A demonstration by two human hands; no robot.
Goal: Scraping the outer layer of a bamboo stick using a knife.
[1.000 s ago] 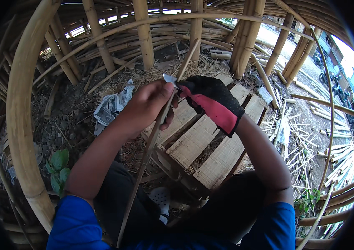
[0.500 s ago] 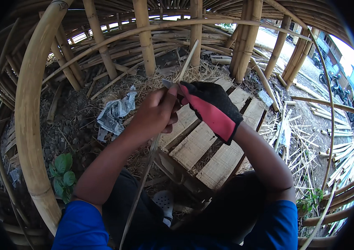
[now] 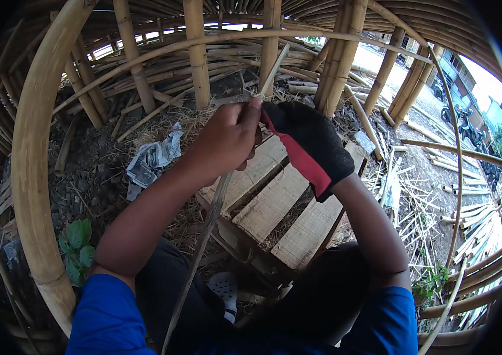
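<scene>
Fingers of the bare left hand [image 3: 227, 142] clamp a thin bamboo strip [image 3: 203, 236], which runs from 12 o'clock down to 7 o'clock. At 1 o'clock of it, touching, the black-gloved right hand [image 3: 310, 145] curls closed on the strip's upper part. Below both lies a wooden pallet [image 3: 274, 201].

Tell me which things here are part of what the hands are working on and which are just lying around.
In hand:
- thin bamboo strip, gripped by the bare left hand
- gloved right hand, closed at the strip's upper part

Lying about:
- wooden pallet
- crumpled newspaper
- loose bamboo slivers
- small green plant
- thick curved bamboo pole
</scene>
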